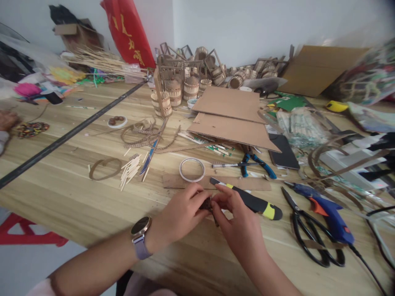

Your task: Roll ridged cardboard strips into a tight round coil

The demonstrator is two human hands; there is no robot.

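My left hand (180, 216) and my right hand (237, 220) meet over the near edge of the wooden table. Both pinch a small brown strip (206, 203), perhaps corrugated cardboard, its shape mostly hidden by the fingers. Just beyond lie a flat cardboard strip (175, 181), a white tape ring (191, 160) and a black-and-yellow utility knife (256, 201), close to my right fingertips. Farther left is a pile of short wooden sticks (130, 170) beside a brown strip loop (106, 169).
Right of my hands lie black scissors (308, 230), a blue glue gun (330, 213) with its cord, and pliers (256, 161). Cardboard sheets (231, 102) sit mid-table, small stick buckets (190, 88) behind. Another person's hand (8, 120) is at far left.
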